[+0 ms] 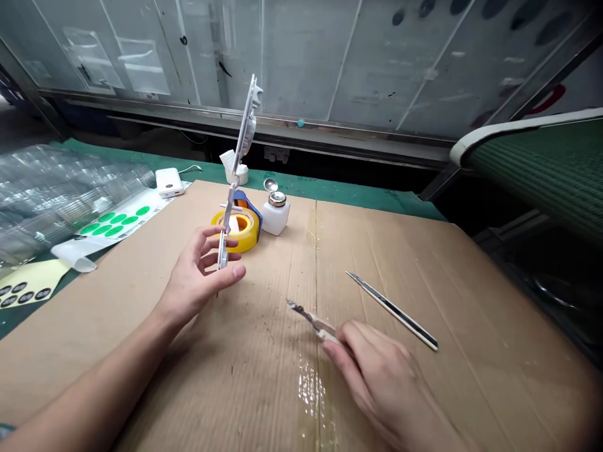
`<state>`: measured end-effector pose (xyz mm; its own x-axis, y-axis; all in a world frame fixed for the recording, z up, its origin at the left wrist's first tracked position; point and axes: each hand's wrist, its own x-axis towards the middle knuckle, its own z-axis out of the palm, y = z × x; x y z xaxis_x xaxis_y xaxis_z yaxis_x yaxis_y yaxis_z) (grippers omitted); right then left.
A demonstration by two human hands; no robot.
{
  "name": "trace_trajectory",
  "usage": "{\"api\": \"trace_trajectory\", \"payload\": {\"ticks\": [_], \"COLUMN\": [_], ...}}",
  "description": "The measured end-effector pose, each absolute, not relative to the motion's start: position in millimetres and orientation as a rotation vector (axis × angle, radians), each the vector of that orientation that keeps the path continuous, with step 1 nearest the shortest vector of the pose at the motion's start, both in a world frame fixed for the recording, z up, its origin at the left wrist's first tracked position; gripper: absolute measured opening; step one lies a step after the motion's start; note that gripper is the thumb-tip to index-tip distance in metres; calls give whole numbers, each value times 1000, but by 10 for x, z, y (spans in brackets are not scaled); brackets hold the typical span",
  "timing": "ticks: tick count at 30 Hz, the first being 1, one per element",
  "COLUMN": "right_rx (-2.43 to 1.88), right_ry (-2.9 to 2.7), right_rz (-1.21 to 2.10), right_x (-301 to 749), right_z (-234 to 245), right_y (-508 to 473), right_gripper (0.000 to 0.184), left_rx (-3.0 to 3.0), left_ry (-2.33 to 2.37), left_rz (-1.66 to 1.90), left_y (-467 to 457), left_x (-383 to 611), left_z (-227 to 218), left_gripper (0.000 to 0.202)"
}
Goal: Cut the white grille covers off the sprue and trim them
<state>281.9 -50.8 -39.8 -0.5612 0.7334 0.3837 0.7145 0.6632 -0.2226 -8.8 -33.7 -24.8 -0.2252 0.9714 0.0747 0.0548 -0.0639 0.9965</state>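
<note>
My left hand (200, 273) grips the lower end of a light grey moulded plastic part (245, 129). Seen nearly edge-on, the part stands upright, with a round toothed section at its top. My right hand (377, 370) is closed around the pale handles of a pair of nippers (306, 317), whose metal jaws point left and stay apart from the plastic part. To the right of the nippers, a slim utility knife (393, 311) lies on the cardboard (264, 389). Small dark specks are scattered on the cardboard between my hands.
Behind my left hand sit a yellow tape roll (249, 242) in a blue dispenser and a white pump bottle (276, 216) with its lid up. Clear plastic containers (47, 194), green dot stickers (115, 221) and a white device (169, 182) are left. A green conveyor (546, 157) stands right.
</note>
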Motion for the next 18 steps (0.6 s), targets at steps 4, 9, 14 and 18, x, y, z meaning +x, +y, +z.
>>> {"api": "trace_trajectory", "payload": {"ticks": [4,9,14,18], "right_rx": [-1130,-907,-854,-874], "right_ry": [-2196,-1681,-1351,-1288], "right_rz": [832,1485,1761,1943], "right_x": [2892,2895,2808,2794], "right_z": [-266,-297,-336,-349], "right_y": [-538,-528,-549,-663], "right_gripper": [32,39,47,39], "left_rx": [1189,1239,1389,1596], "left_ry": [1381,1370,1420,1514], "left_rz": [1437,1392,1292,1216], "left_y": [-360,-386,-430,-481], "left_x": [-88,-30,39,100], "left_z": [-241,-247,-282,-310], "left_gripper": [63,63,73,84]}}
